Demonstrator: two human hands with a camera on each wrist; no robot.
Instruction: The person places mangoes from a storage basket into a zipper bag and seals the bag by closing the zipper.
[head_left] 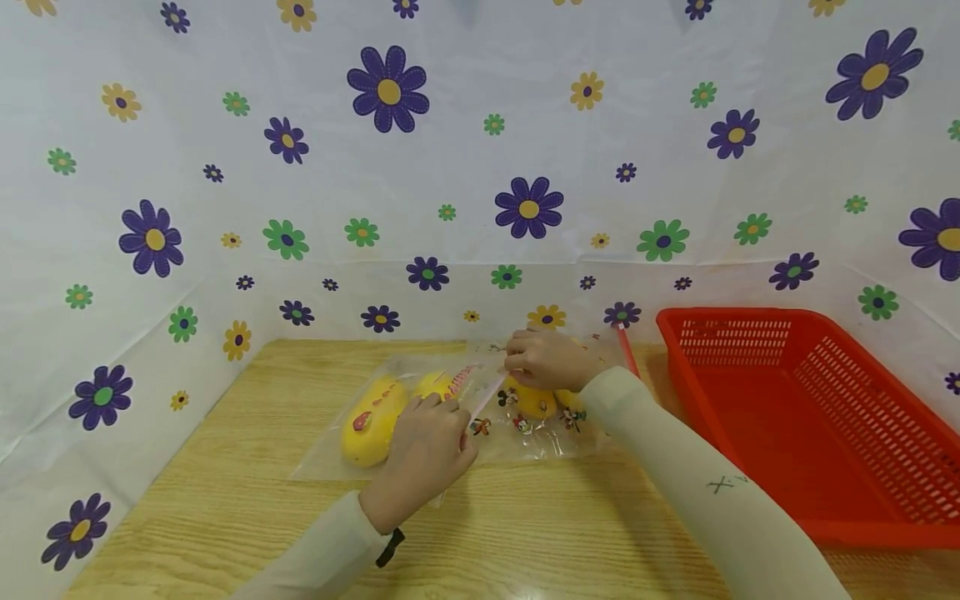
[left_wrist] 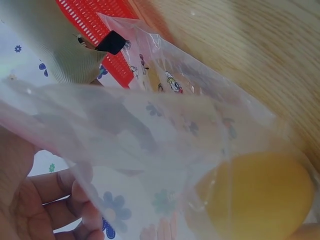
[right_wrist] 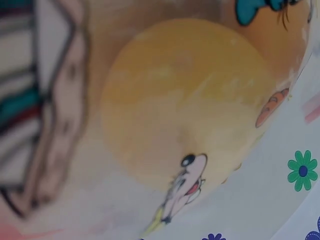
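Observation:
A clear plastic zip bag [head_left: 322, 460] with pink print lies on the table, holding yellow mangoes [head_left: 367, 427]. My left hand [head_left: 427, 454] pinches the near part of its mouth edge. At the far end of the same edge, my right hand [head_left: 551, 358] grips with curled fingers. Under my right forearm lies a second clear bag [head_left: 543, 448] printed with cartoon characters, also with yellow fruit [head_left: 534, 403] inside. The left wrist view shows the raised film beside my curled fingers and a mango [left_wrist: 260, 195] behind it. Printed film over a blurred yellow fruit [right_wrist: 180, 95] fills the right wrist view.
A red plastic basket [head_left: 795, 433] with slotted walls stands at the right, close to the printed bag's red-pink edge strip [head_left: 628, 350]. A white flowered cloth [head_left: 465, 158] hangs behind and at both sides of the wooden table [head_left: 225, 500].

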